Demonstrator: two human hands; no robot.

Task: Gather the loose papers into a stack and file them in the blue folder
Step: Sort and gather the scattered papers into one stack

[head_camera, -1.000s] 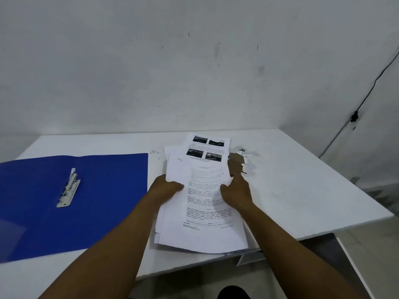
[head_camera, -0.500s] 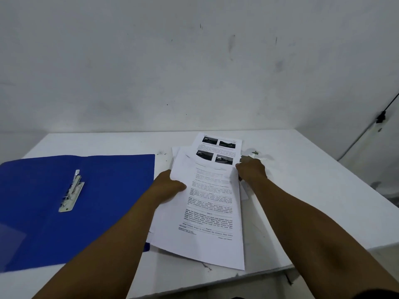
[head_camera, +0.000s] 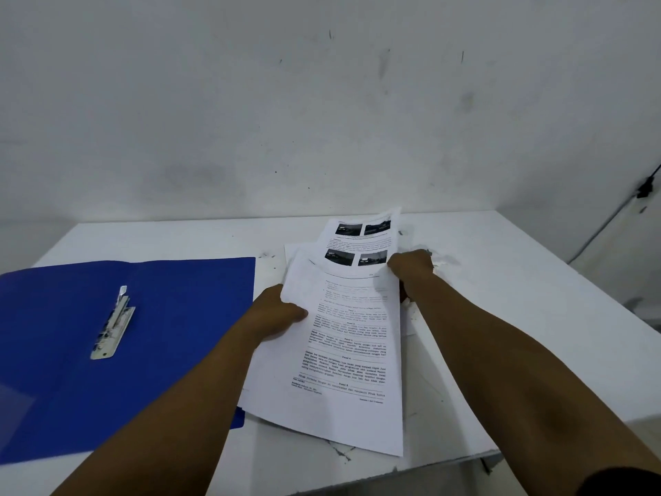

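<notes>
A loose stack of printed papers lies at the middle of the white table. Its top sheet is full of text; a sheet with four dark photos sticks out at the far end, lifted a little. My left hand grips the stack's left edge, thumb on top. My right hand grips the right edge near the photo sheet. The open blue folder lies flat to the left, with a metal clip on its left half. The papers' near left corner overlaps the folder's right edge.
A grey wall rises right behind the table. A black cable runs down the wall at the right. The table's near edge passes just below the papers. Chipped, scuffed patches mark the tabletop beside my right hand.
My right hand moved from the top sheet's middle to the stack's far right edge. The photo sheet's far end has lifted. My left hand kept its hold on the left edge.
</notes>
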